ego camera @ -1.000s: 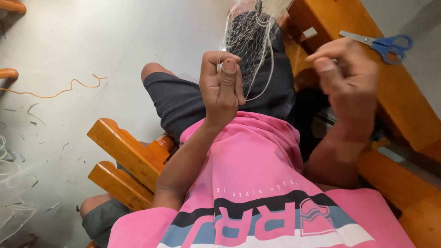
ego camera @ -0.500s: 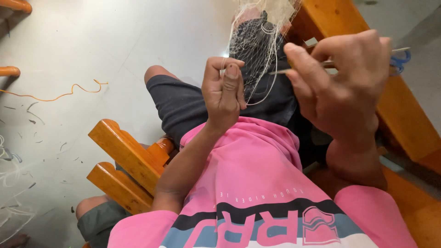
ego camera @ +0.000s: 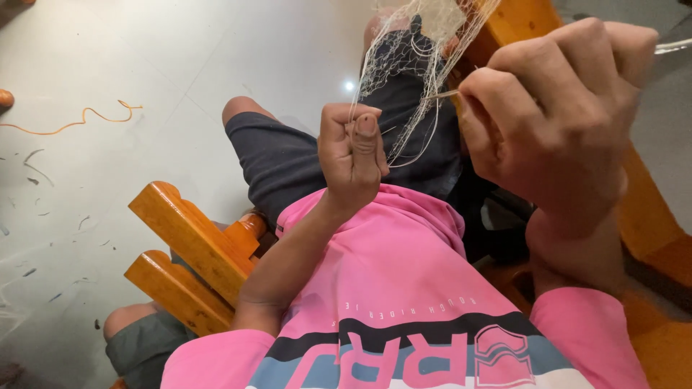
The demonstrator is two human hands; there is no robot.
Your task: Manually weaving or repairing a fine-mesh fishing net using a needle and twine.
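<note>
The net (ego camera: 425, 65) of pale, fine mesh hangs over the person's lap, its long axis running from the top edge of the view down toward the pink shirt (ego camera: 404, 288), with loose strands curling at the lower end. The left hand (ego camera: 351, 151) is clenched into a fist just left of the net, thumb pressed on top, pinching a few of its strands so they run taut upward from the fist. The right hand (ego camera: 555, 122), right of the net and nearer the camera, is closed around a slim needle-like tool (ego camera: 441, 94) whose tip pokes out leftward into the mesh (only the tip shows; the rest is buried in the fist). The tool lies nearly level, pointing at the net. Below the net are dark shorts (ego camera: 288, 158). Left of the net, an orange wooden armrest (ego camera: 187, 238) slants across the grey floor (ego camera: 144, 57), where an orange string (ego camera: 79, 122) lies curled, well apart.
</note>
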